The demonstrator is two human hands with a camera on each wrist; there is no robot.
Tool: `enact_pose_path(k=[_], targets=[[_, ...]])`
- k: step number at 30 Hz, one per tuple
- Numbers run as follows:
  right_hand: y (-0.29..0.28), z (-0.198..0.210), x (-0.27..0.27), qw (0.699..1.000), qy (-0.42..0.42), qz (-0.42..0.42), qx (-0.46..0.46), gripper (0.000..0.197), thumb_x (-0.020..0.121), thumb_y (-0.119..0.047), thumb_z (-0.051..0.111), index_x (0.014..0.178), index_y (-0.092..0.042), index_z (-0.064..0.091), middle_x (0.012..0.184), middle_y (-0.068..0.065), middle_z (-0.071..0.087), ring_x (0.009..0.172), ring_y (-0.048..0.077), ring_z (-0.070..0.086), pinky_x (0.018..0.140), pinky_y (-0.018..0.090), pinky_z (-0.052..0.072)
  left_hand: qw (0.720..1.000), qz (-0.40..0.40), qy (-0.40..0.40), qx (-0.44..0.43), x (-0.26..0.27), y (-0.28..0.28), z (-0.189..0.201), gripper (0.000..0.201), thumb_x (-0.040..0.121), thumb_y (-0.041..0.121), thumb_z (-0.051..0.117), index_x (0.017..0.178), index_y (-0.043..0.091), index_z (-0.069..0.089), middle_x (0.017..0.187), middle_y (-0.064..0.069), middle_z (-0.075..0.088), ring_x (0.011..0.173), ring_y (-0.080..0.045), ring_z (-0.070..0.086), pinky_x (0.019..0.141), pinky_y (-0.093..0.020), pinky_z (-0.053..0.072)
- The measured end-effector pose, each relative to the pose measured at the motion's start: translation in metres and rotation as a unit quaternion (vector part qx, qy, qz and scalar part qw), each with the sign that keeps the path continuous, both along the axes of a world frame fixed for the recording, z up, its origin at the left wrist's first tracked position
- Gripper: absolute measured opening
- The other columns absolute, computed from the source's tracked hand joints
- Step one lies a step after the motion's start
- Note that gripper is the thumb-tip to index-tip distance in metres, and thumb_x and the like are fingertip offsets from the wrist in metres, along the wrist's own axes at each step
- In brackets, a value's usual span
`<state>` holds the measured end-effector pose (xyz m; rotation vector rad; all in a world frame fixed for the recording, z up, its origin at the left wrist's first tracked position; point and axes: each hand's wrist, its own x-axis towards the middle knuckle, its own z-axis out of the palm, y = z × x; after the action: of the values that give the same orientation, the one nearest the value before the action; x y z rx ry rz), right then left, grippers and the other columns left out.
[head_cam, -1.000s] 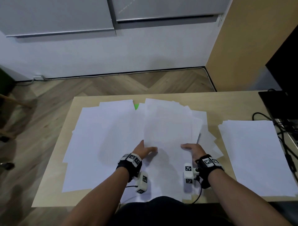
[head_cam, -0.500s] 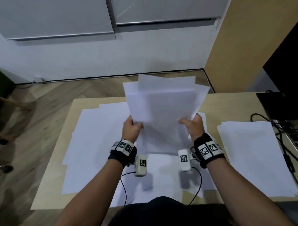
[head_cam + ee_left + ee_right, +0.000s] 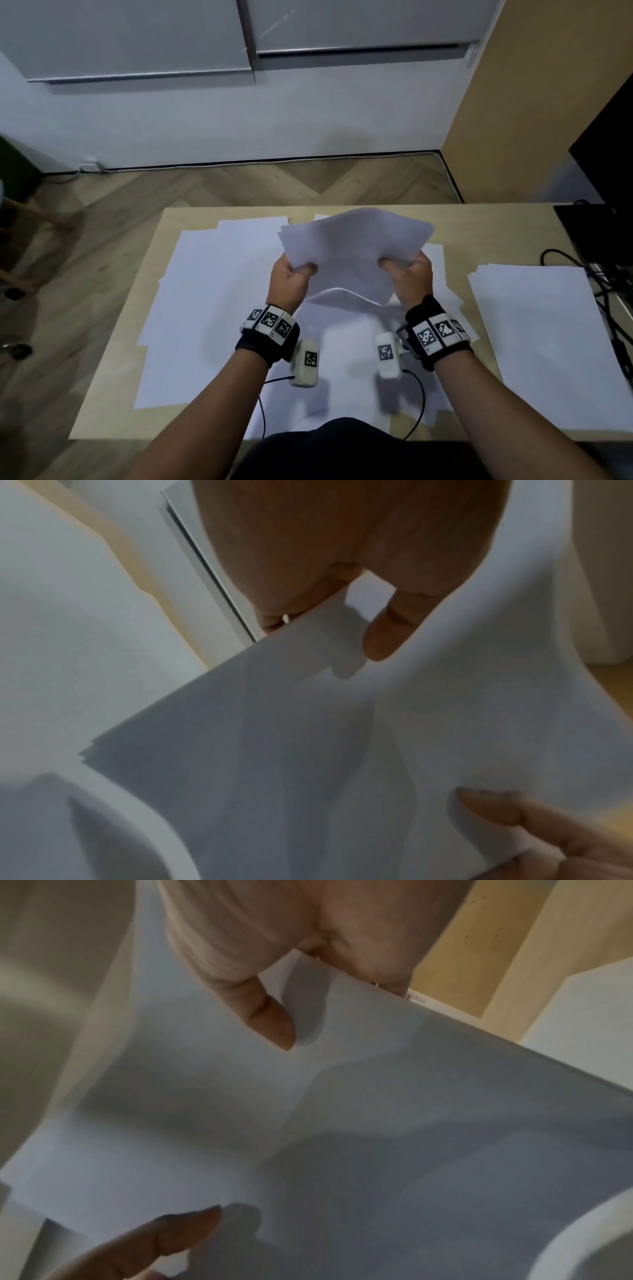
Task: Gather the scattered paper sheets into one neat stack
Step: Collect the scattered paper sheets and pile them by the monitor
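No legible text, brand, number or sign appears in any view. The only markings are black-and-white square fiducial patterns: three on the band of the left wrist point(image 3: 270, 323), three on the band of the right wrist point(image 3: 440, 334), and one on each white camera housing point(image 3: 310, 359) point(image 3: 386, 353) beneath the wrists. These carry no readable characters. The paper sheets point(image 3: 356, 246) show blank faces.

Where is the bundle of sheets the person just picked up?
In the head view, the bundle is held above the table's middle between left hand and right hand.
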<state>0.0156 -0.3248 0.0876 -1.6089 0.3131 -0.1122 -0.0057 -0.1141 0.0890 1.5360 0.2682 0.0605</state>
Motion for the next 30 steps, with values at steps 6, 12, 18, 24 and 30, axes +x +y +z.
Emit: enact_pose_path(k=[6,12,18,24,30], targets=[[-0.004,-0.02,0.004,1.0,0.009,0.012,-0.004,0.032,0.068,-0.004,0.075,0.094,-0.02,0.068,0.092,-0.002,0.074,0.086,0.017,0.069,0.075,0.027,0.055,0.999,0.005,0.04,-0.015,0.006,0.008,-0.018,0.04,0.064,0.011,0.068,0.103,0.017,0.064,0.099,-0.004,0.073,0.093,-0.023,0.067,0.081,-0.037,0.055],[-0.003,-0.033,-0.001,0.998,0.054,-0.02,0.03,0.026,0.069,0.005,0.07,0.091,-0.01,0.068,0.082,0.0,0.07,0.073,0.015,0.065,0.063,0.022,0.05,0.997,0.004,0.078,-0.006,0.004,0.001,-0.028,0.026,0.056,0.007,0.067,0.082,0.009,0.067,0.081,-0.006,0.067,0.079,-0.024,0.061,0.074,-0.037,0.049],[-0.002,-0.06,-0.011,0.984,0.166,-0.003,0.059,0.025,0.069,0.005,0.075,0.092,-0.004,0.069,0.088,0.01,0.071,0.089,0.031,0.068,0.081,0.042,0.054,0.989,-0.035,0.124,0.073,-0.002,0.001,-0.05,0.031,0.062,0.014,0.074,0.093,0.009,0.068,0.091,-0.007,0.069,0.086,-0.026,0.064,0.077,-0.036,0.05],[-0.001,-0.059,-0.016,0.988,0.136,0.039,0.054,0.018,0.076,-0.004,0.077,0.092,-0.011,0.073,0.088,0.001,0.075,0.08,0.018,0.07,0.076,0.031,0.055,0.987,-0.026,0.153,0.047,-0.004,0.01,-0.057,0.013,0.076,0.014,0.076,0.087,0.019,0.071,0.088,-0.002,0.074,0.084,-0.022,0.07,0.078,-0.033,0.056],[0.004,-0.098,-0.018,0.968,0.214,0.068,-0.111,0.028,0.085,-0.023,0.073,0.109,-0.01,0.069,0.1,0.001,0.069,0.097,0.021,0.065,0.089,0.029,0.049,0.94,-0.118,0.251,0.197,-0.006,0.039,-0.096,0.026,0.085,0.038,0.07,0.102,0.019,0.064,0.092,0.003,0.068,0.091,-0.02,0.065,0.081,-0.028,0.049]])
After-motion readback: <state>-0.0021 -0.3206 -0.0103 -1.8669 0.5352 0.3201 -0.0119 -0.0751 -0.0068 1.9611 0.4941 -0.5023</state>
